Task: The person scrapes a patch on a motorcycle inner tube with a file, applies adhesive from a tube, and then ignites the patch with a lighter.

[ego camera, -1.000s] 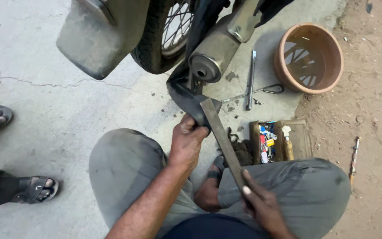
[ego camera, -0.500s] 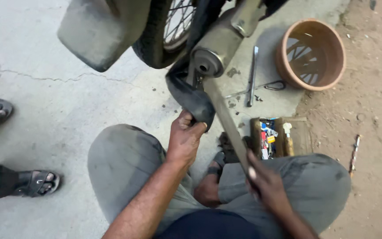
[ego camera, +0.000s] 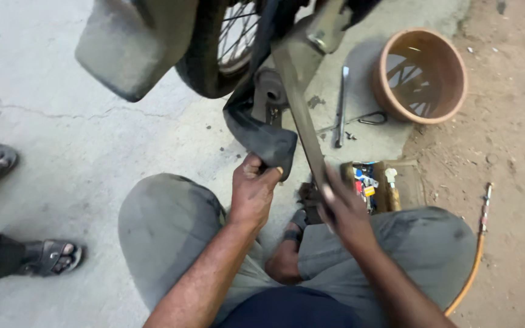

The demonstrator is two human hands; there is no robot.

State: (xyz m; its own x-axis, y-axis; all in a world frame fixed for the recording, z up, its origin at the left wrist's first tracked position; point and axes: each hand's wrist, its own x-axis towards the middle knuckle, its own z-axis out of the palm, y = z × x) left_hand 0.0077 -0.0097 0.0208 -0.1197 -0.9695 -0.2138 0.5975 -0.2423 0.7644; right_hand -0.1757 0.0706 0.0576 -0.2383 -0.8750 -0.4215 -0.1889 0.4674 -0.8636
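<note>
Gripping tube [ego camera: 262, 136] w/ L hand [ego camera: 251, 193]

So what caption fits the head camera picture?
Left hand pinches black rubber inner tube; right hand holds long flat metal lever.

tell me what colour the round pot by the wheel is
Terracotta orange-brown pot, clearest in the head view.

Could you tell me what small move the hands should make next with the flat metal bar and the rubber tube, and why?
Probably lever the flat metal bar gently while the left hand draws the black rubber tube clear. The right hand grips the bar's lower end, its upper end reaches up beside the wheel, and the tube hangs looped beside it.
</note>
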